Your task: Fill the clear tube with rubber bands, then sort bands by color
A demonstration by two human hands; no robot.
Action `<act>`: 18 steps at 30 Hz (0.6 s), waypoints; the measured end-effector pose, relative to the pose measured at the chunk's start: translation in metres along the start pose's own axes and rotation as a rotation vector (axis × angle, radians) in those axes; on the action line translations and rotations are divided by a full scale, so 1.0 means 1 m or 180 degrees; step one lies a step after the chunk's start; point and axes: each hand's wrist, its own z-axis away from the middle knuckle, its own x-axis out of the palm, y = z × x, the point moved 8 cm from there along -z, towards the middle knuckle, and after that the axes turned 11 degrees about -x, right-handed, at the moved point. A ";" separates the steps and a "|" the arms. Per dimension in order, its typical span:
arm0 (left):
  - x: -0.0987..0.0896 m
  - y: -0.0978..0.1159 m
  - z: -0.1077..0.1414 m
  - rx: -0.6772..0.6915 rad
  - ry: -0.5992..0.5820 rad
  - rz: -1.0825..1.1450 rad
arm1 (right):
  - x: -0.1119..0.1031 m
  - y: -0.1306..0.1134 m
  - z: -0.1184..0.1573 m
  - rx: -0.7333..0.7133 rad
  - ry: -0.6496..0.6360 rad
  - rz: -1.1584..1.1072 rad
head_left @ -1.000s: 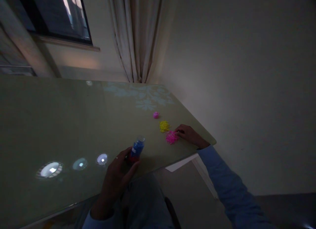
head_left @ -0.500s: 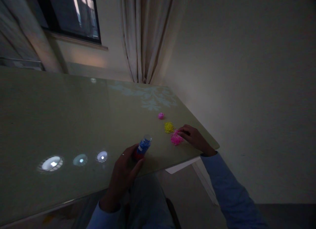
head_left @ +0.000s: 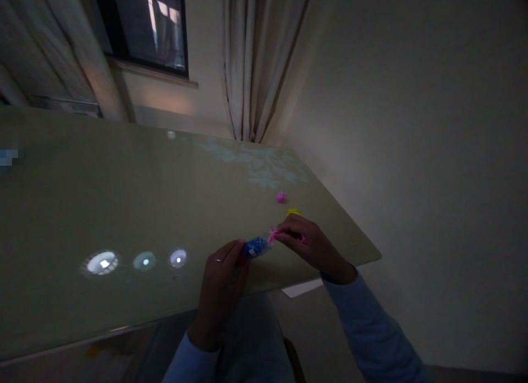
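Note:
My left hand is wrapped round a small clear bottle with blue and red stuff inside, tilted so its open end points right. At that mouth, my right hand pinches a few thin pink strands, which look like small rubber bands. The strands touch or nearly touch the rim; I cannot tell which. Behind my right hand a yellow pile of similar bits is partly hidden. The pink pile is mostly covered by the hand, with a little pink showing beneath the fingers. Farther back lies a small pink ball.
The glossy table reflects ceiling lamps and has a pale leaf pattern at its far end. Its right edge runs close to the wall. A curtain hangs behind. Something blurred and blue is at the far left.
My right hand has lifted pink strands from the pile and moved left to the bottle's mouth. The bottle has tipped further over towards the right hand. The view has shifted slightly left.

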 end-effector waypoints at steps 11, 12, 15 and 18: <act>-0.002 -0.006 0.001 -0.0183 -0.0005 0.0197 | 0.011 -0.005 -0.011 -0.0184 -0.0143 -0.0002; -0.002 -0.007 0.001 -0.0206 -0.0006 0.0207 | 0.012 -0.007 -0.013 -0.0239 -0.0175 0.0006; -0.003 -0.009 0.000 -0.0318 0.0011 0.0257 | 0.016 -0.011 -0.021 -0.0328 -0.0383 0.0115; -0.003 -0.012 0.000 -0.0435 0.0020 0.0277 | 0.020 -0.013 -0.028 -0.0371 -0.0677 0.0228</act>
